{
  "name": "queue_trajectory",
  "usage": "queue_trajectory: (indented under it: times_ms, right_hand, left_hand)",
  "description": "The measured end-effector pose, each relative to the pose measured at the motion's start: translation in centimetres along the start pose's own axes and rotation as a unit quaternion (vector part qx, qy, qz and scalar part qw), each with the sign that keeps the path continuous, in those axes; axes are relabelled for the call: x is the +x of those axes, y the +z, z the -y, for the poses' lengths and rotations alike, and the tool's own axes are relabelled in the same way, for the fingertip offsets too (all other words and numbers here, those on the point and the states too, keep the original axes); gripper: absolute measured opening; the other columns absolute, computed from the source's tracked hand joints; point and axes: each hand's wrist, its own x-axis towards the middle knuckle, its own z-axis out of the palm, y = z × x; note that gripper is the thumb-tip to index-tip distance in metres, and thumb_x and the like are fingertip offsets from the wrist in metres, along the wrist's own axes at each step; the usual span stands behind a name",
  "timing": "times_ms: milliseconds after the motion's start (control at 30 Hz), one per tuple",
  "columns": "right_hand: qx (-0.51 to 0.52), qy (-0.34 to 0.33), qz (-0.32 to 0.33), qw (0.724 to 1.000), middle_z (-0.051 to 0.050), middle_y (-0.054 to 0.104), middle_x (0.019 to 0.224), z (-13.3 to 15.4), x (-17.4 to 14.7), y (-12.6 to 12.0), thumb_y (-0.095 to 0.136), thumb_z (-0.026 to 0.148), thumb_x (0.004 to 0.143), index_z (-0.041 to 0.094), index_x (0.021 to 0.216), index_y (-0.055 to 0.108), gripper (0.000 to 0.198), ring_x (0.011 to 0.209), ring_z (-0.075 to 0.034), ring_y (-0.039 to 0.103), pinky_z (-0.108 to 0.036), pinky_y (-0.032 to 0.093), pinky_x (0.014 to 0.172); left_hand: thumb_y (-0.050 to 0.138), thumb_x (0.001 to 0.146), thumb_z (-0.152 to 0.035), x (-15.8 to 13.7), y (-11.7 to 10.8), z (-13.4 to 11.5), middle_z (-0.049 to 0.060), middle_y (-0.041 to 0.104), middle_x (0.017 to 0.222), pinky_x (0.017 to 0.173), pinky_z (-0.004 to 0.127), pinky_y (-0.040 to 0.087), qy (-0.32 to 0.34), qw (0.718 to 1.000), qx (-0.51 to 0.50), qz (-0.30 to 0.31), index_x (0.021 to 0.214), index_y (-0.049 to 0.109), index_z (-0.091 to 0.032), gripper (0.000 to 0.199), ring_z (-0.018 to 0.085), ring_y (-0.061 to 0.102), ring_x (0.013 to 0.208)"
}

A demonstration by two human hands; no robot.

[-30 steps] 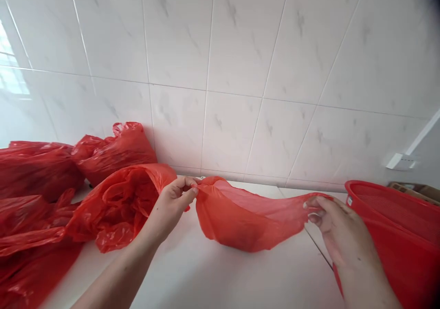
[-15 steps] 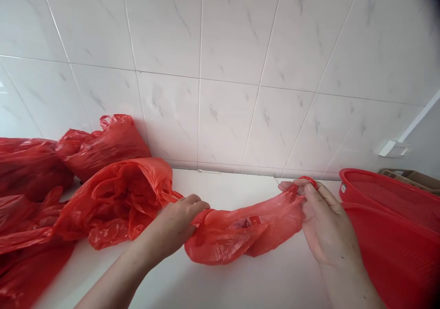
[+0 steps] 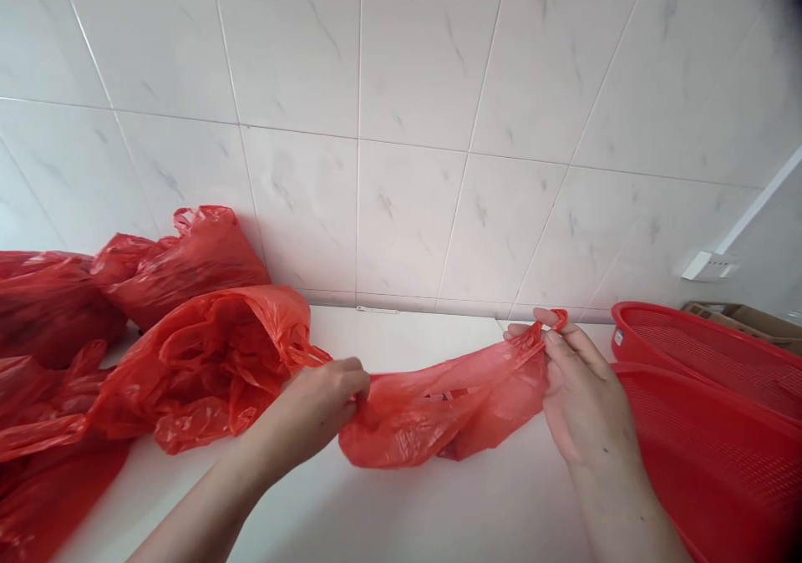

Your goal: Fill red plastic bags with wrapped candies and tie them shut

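A thin red plastic bag [image 3: 439, 408] stretches sideways between my two hands, with a small dark and red print or item showing through its middle. Its left end is gripped in the closed fingers of my left hand [image 3: 332, 396]. At the right end, my right hand [image 3: 580, 371] pinches the gathered handles between thumb and fingers, and a small loop sticks up above them. Just left of my left hand lies a larger open red bag [image 3: 206, 362], its mouth facing me and crumpled red plastic inside.
More filled red bags [image 3: 188, 262] crowd the left side against the tiled wall [image 3: 413, 212]. Red plastic baskets [image 3: 702, 446] stand at the right, with a cardboard box [image 3: 752, 325] behind them. A white socket [image 3: 710, 266] is on the wall. The tabletop [image 3: 401, 513] is white.
My left hand has closed more tightly on the bag's left end. The bag is a little more drawn out and slightly raised. The whole view has shifted slightly.
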Motion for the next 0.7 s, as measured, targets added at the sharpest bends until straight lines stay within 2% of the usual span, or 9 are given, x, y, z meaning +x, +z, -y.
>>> queue_trajectory:
  times_ms: [100, 133, 200, 300, 367, 433, 533, 633, 700]
  right_hand:
    - [-0.002, -0.01, -0.017, 1.0, -0.006, 0.067, 0.095, 0.2, 0.0, 0.0, 0.063, 0.041, 0.081, 0.027, 0.11, 0.061, 0.032, 0.095, -0.024, 0.062, -0.035, 0.053, 0.071]
    - [0.002, -0.014, -0.02, 1.0, -0.006, 0.067, 0.095, 0.4, -0.1, 0.0, 0.063, 0.041, 0.081, 0.028, 0.11, 0.061, 0.032, 0.096, -0.024, 0.062, -0.035, 0.053, 0.071]
    - [0.017, -0.02, -0.019, 0.999, -0.005, 0.067, 0.097, 0.7, -0.3, 0.1, 0.062, 0.039, 0.082, 0.028, 0.11, 0.06, 0.03, 0.096, -0.023, 0.062, -0.034, 0.052, 0.071]
    - [0.053, -0.008, -0.012, 0.998, -0.004, 0.066, 0.094, 1.1, -0.5, 0.3, 0.061, 0.038, 0.083, 0.03, 0.108, 0.059, 0.026, 0.09, -0.02, 0.062, -0.03, 0.051, 0.065]
    - [0.099, 0.02, 0.004, 0.995, 0.001, 0.062, 0.074, 1.3, -0.6, 0.5, 0.061, 0.037, 0.084, 0.028, 0.097, 0.06, 0.016, 0.07, -0.014, 0.06, -0.024, 0.048, 0.058]
    - [0.152, 0.068, 0.043, 0.985, 0.007, 0.044, 0.051, 1.4, -0.8, 0.6, 0.059, 0.04, 0.085, 0.024, 0.082, 0.057, 0.016, 0.045, -0.007, 0.042, -0.018, 0.039, 0.046]
    - [0.169, 0.115, 0.096, 0.974, 0.01, 0.026, 0.039, 1.4, -1.6, 0.8, 0.052, 0.051, 0.086, 0.022, 0.073, 0.052, 0.032, 0.036, -0.005, 0.017, -0.018, 0.023, 0.036]
    - [0.093, 0.1, 0.116, 0.984, 0.008, 0.036, 0.039, 1.7, -2.8, 1.5, 0.048, 0.059, 0.085, 0.023, 0.08, 0.055, 0.037, 0.035, -0.005, 0.019, -0.018, 0.017, 0.037]
    - [0.016, 0.113, 0.128, 0.985, 0.006, 0.046, 0.046, 2.2, -3.7, 2.2, 0.049, 0.059, 0.084, 0.025, 0.096, 0.058, 0.037, 0.036, -0.005, 0.029, -0.017, 0.018, 0.037]
  left_hand:
    - [0.052, 0.079, -0.014, 1.0, -1.7, -1.0, 0.002, 0.061, 0.099, 0.064, 0.024, 0.044, -0.058, 0.975, -0.149, -0.155, 0.073, 0.057, -0.021, 0.011, 0.016, 0.058, 0.085]
    - [0.056, 0.081, -0.021, 1.4, -2.3, -1.4, 0.002, 0.06, 0.104, 0.065, 0.024, 0.045, -0.082, 0.952, -0.206, -0.212, 0.074, 0.057, -0.021, 0.007, 0.017, 0.058, 0.089]
    - [0.061, 0.081, -0.034, 2.1, -3.4, -2.1, 0.001, 0.061, 0.098, 0.062, 0.022, 0.045, -0.117, 0.903, -0.308, -0.278, 0.074, 0.055, -0.02, 0.016, 0.015, 0.058, 0.082]
    - [0.064, 0.081, -0.037, 3.0, -3.9, -2.8, -0.004, 0.058, 0.07, 0.052, 0.018, 0.041, -0.112, 0.861, -0.416, -0.27, 0.076, 0.054, -0.021, 0.019, 0.008, 0.051, 0.058]
    - [0.064, 0.081, -0.035, 3.5, -3.6, -3.3, -0.005, 0.056, 0.063, 0.049, 0.017, 0.041, -0.093, 0.835, -0.483, -0.246, 0.076, 0.053, -0.021, 0.019, 0.007, 0.049, 0.053]
    - [0.064, 0.082, -0.034, 3.9, -3.0, -4.0, -0.004, 0.058, 0.066, 0.052, 0.019, 0.046, -0.08, 0.804, -0.546, -0.222, 0.075, 0.051, -0.02, 0.019, 0.008, 0.053, 0.057]
    - [0.064, 0.082, -0.032, 4.5, -2.3, -5.2, -0.003, 0.061, 0.072, 0.058, 0.021, 0.051, -0.073, 0.766, -0.612, -0.185, 0.074, 0.051, -0.019, 0.02, 0.01, 0.057, 0.065]
    - [0.066, 0.08, -0.031, 4.8, -1.8, -6.3, -0.003, 0.06, 0.073, 0.06, 0.021, 0.051, -0.072, 0.751, -0.636, -0.161, 0.073, 0.052, -0.019, 0.02, 0.01, 0.057, 0.068]
    - [0.066, 0.08, -0.03, 4.9, -1.5, -7.0, -0.003, 0.06, 0.073, 0.063, 0.022, 0.051, -0.066, 0.757, -0.633, -0.148, 0.072, 0.052, -0.018, 0.02, 0.01, 0.057, 0.069]
